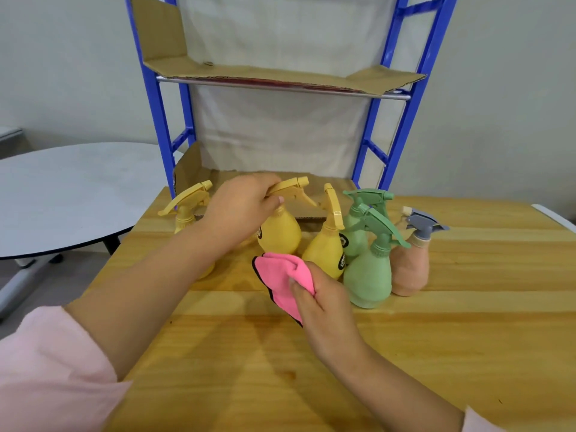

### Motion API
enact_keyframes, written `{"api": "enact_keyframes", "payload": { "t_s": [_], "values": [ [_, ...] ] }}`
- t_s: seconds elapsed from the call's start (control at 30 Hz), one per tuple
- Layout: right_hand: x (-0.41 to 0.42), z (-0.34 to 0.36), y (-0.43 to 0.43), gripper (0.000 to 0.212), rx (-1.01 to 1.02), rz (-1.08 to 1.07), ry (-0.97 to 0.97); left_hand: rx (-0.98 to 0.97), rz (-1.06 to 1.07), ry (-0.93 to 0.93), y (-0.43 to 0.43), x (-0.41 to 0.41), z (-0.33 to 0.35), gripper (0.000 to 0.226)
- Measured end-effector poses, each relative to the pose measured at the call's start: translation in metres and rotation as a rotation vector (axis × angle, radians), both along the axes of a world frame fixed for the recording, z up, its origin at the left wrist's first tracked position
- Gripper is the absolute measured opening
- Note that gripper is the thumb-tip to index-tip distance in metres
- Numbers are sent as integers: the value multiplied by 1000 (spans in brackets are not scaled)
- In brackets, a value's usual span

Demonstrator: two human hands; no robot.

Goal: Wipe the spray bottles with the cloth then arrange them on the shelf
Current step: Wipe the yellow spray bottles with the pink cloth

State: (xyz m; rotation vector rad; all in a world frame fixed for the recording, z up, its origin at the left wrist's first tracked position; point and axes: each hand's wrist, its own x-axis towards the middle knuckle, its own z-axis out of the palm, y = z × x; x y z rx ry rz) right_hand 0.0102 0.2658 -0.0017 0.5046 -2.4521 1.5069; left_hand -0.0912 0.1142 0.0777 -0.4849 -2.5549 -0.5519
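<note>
Several spray bottles stand in a cluster on the wooden table [467, 338]. My left hand [240, 207] grips the neck and trigger head of the middle yellow bottle [279, 232]. Just below that bottle, my right hand [321, 300] holds a folded pink cloth [282, 282]. Another yellow bottle [187, 207] stands partly hidden behind my left forearm, and a third yellow bottle [325, 247] stands to the right. Two green bottles [369, 275] and a peach bottle with a grey head [411, 266] stand further right.
A blue metal shelf [402, 120] with cardboard-lined levels [280, 76] stands at the table's far edge, its lower level [237, 179] right behind the bottles. A round grey table [68, 188] sits to the left. A white object [554, 216] lies at the right edge.
</note>
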Motion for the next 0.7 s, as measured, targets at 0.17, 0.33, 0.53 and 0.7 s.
{"api": "enact_keyframes", "payload": {
  "t_s": [0.17, 0.33, 0.53, 0.7],
  "values": [
    [1, 13, 0, 27, -143, -101, -5, 45, 119, 4, -17, 24, 14, 20],
    [-1, 40, -7, 29, -263, -217, 108, 29, 169, -28, -27, 41, 16, 22],
    [-5, 20, -30, 49, 153, -173, 301, 251, 141, -143, -18, 51, 16, 28],
    [1, -1, -40, 86, 633, -240, 417, 437, 100, -235, -15, 52, 15, 26]
  ]
}}
